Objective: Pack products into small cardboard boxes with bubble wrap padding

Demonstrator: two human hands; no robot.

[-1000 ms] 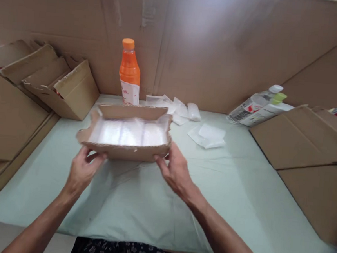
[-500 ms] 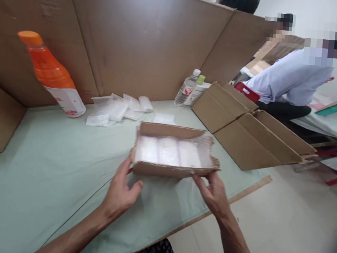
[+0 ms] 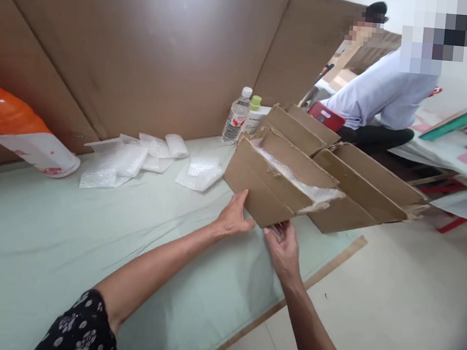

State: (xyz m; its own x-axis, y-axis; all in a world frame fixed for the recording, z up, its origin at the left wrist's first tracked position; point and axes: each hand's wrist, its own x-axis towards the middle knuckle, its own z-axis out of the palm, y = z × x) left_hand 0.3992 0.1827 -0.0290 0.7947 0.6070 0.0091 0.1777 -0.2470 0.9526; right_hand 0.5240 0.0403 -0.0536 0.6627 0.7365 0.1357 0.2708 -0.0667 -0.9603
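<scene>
A small open-topped cardboard box [image 3: 265, 180] stands at an angle over the right part of the table, clear bubble wrap [image 3: 295, 172] showing at its top. Against the box's near-left side lie the fingers of my left hand [image 3: 235, 219], the thumb pointing out below them. At the near bottom corner, my right hand [image 3: 284, 250] grips the box, some of its fingertips hidden beneath it. Two larger open cartons [image 3: 340, 209] sit right behind it, very close or touching; I cannot tell which.
Loose bubble-wrap pouches [image 3: 124, 157] lie at the table's back, with more wrap [image 3: 201, 172] beside them. A water bottle [image 3: 236, 115] and a white bottle with a green cap [image 3: 255, 114] stand near the cardboard wall [image 3: 166, 55]. An orange bottle [image 3: 21, 124] leans left. A person in a pale shirt [image 3: 383, 90] sits beyond.
Both hands have carried the small box to the right and turned it, so it now lines up beside the larger cartons. The camera view has swung right.
</scene>
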